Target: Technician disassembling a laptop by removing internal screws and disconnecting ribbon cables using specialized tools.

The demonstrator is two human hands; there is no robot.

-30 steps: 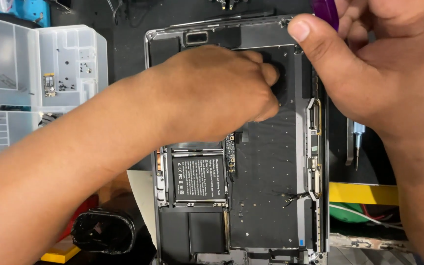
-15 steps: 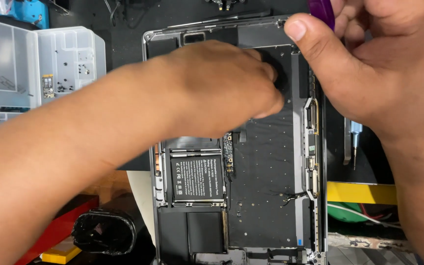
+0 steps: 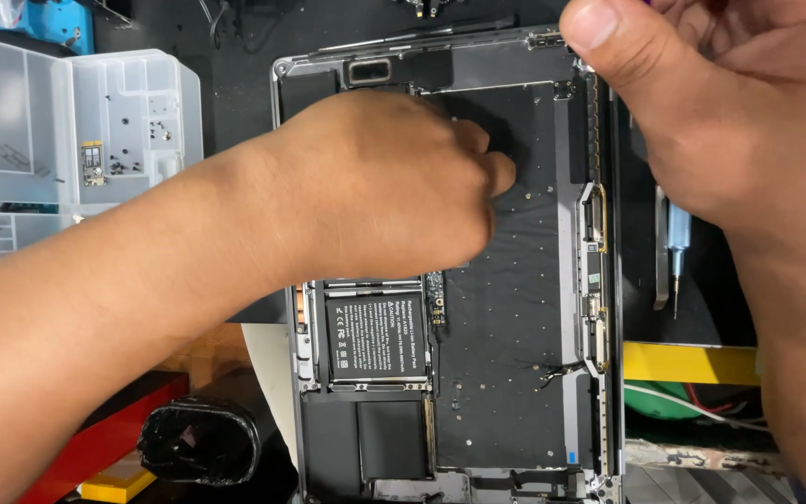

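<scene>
Opened laptop chassis point(image 3: 515, 373) lies bottom-up on my bench | my left hand point(image 3: 375, 187) presses curled fingers onto the black inner panel point(image 3: 515, 308), steadying it | my right hand point(image 3: 701, 121) pinches closed above the top-right corner; contents hidden | battery cell point(image 3: 375, 336) exposed | clear parts box point(image 3: 132, 121) at left

— Dark work surface point(image 3: 235, 84), evenly lit from above. Clear compartment box point(image 3: 76, 140) at left, tiny screws inside.

— Yellow bar point(image 3: 687, 362) at right, red edge point(image 3: 95, 439) lower left. No walls or windows visible.
</scene>
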